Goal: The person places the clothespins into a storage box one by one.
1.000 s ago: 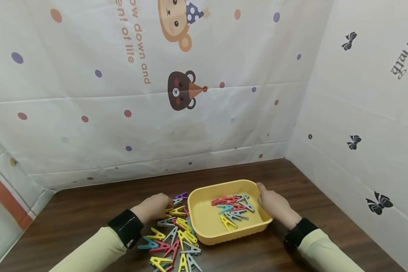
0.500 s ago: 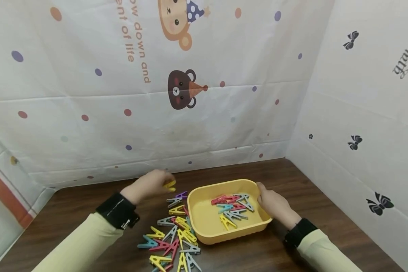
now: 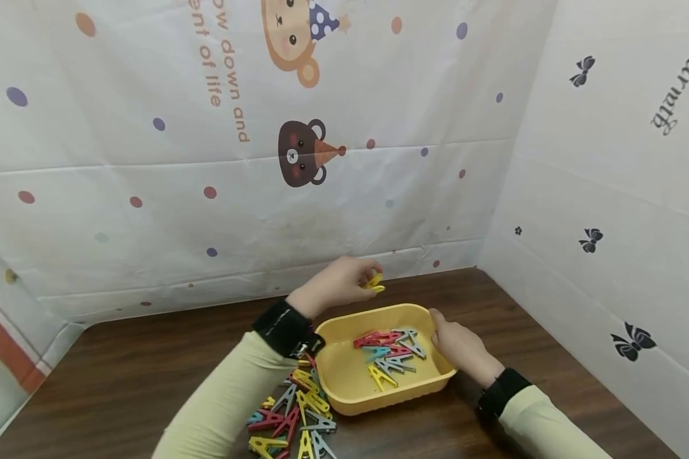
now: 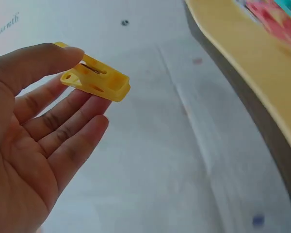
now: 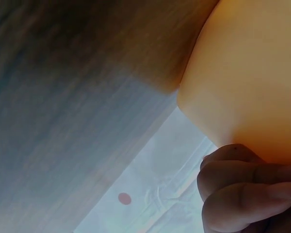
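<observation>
Left hand (image 3: pixel 340 282): thumb and fingers pinch one yellow clip (image 4: pixel 99 77), held clear of the tray (image 3: pixel 337 373), near its far rim. Right hand (image 3: pixel 464 347): fingers curled, gripping the tray's right rim. Inside the tray: mixed clips (image 3: pixel 400 364). Left of the tray: a loose clip pile (image 3: pixel 317 403), partly hidden by the left sleeve (image 3: pixel 224 395). Beneath the tray: a dark wooden table (image 3: pixel 120 382).

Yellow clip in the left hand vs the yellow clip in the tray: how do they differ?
The held clip is pinched in the left hand; the tray clip lies untouched inside the tray. In the head view, the held clip is partly covered by that hand; the tray clip shows its A-shaped outline. Both are yellow.
</observation>
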`<state>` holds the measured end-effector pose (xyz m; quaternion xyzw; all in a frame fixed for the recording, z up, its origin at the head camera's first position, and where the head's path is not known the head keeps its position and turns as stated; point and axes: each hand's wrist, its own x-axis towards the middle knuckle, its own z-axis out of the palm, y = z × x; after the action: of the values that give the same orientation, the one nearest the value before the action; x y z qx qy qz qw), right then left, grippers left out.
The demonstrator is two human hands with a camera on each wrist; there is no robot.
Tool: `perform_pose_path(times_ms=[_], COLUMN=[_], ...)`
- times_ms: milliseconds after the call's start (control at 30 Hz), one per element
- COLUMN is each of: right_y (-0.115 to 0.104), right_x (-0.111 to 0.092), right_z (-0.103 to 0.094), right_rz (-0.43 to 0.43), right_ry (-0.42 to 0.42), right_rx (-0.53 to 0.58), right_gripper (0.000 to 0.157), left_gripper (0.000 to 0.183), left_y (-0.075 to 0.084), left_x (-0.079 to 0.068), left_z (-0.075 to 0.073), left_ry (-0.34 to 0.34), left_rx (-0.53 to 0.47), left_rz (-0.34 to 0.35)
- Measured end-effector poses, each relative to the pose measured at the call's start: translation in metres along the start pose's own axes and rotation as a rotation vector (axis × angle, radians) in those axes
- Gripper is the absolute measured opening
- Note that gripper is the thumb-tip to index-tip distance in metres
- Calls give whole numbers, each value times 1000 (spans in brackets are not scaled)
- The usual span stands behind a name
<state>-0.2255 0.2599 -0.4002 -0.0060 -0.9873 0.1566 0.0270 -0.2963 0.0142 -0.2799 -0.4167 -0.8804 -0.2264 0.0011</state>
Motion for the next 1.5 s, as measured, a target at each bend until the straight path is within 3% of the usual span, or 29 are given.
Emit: perform_pose_path(times_ms=[233,400,533,667,800,933,1033,1100,1233,1400,1500], right_y=[2,2,2,1,1,1,2,2,1,1,0], right_x=[3,3,3,4,5,5,4,3,2,1,2], right_z=[0,1,1,0,0,1,1,1,1,1,1], right_rz=[12,11,10,14,16,13,15,13,3,3,5], right_ry=[-3,-15,-13,-15,-11,-5,-6,-1,8,8,8], right_rx=[-4,1,-10,-14,-17,-16,-14,-13,-10,-11,-14], right_gripper=[53,53,53,53,53,53,53,53,53,52,53], left_gripper=[35,36,36,36,33,23,5,8,13,16,17], left_y=[11,3,-7,-11,-9,-7,-6,-7,-6,-5,-4], left_x=[35,44,45,42,36,28,23,19,13,12,15], left_z=[38,69,88,100,103,104,104,105,104,101,97], left_ry=[-68,-137,-157,-178,-207,-246,-289,-321,-352,-355,-349], left_rx=[-56,-67,-2,162,343,452,521,552,547,538,472], left_rz=[52,-20,-111,-147,-130,-141,-184,-232,-310,-309,-319])
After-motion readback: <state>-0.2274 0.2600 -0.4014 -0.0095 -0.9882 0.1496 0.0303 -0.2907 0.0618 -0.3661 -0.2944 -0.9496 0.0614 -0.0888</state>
